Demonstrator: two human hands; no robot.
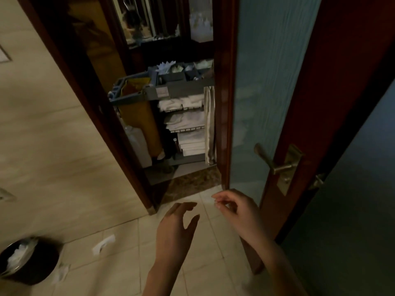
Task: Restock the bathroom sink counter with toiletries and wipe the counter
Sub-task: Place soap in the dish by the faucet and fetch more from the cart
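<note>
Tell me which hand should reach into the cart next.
Probably left: the left hand is open and lines up with the cart; the right hand hangs by the door, fingers loosely curled.

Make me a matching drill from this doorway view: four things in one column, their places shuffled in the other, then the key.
Things
1. waste bin
2. folded towels
3. door handle
4. yellow bag

Places
A. on the wire shelves of the cart
B. on the floor, lower left
C. hanging at the left end of the cart
D. on the door at the right

Pairs: 1-B, 2-A, 3-D, 4-C
</note>
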